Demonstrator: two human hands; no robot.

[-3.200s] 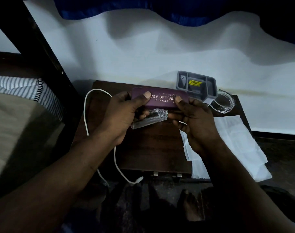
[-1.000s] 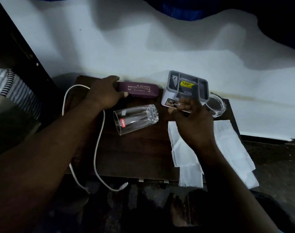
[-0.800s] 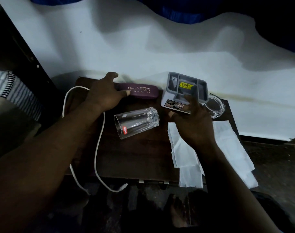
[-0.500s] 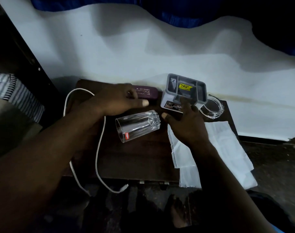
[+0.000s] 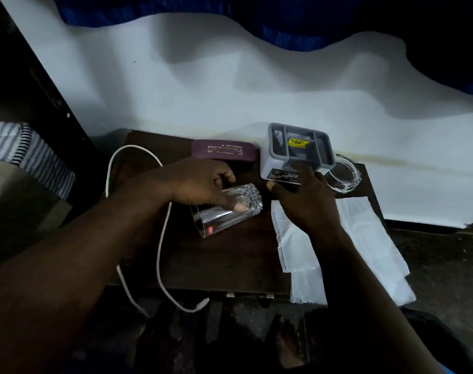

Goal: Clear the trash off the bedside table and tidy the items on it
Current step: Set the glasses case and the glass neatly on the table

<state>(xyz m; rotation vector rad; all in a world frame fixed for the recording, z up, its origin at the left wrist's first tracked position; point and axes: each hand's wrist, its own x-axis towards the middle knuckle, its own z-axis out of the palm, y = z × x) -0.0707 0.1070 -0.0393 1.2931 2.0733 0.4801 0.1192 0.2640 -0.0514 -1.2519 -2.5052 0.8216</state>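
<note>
A clear glass tumbler [image 5: 216, 221] lies on its side on the dark wooden bedside table [image 5: 219, 263]. My left hand [image 5: 200, 184] grips it near its base, thumb on the near side and fingers curled over the far side. A maroon spectacle case [image 5: 224, 152] lies along the back edge, just beyond that hand. My right hand [image 5: 308, 203] rests with straight fingers against the front of a grey compartment organiser [image 5: 274, 157], thumb at its lower left corner. White tissue paper [image 5: 364, 238] lies under my right wrist and hangs over the table's front right corner.
A round clear glass dish [image 5: 344, 175] sits right of the organiser. A white cable [image 5: 162, 238] loops across the table's left side and dangles off the front. A bed with a striped sheet [image 5: 33, 155] is on the left. The white wall stands directly behind.
Both hands held the spectacle case; it now lies at the back edge. My left hand left it, came down and took hold of the tumbler. My right hand moved onto the organiser.
</note>
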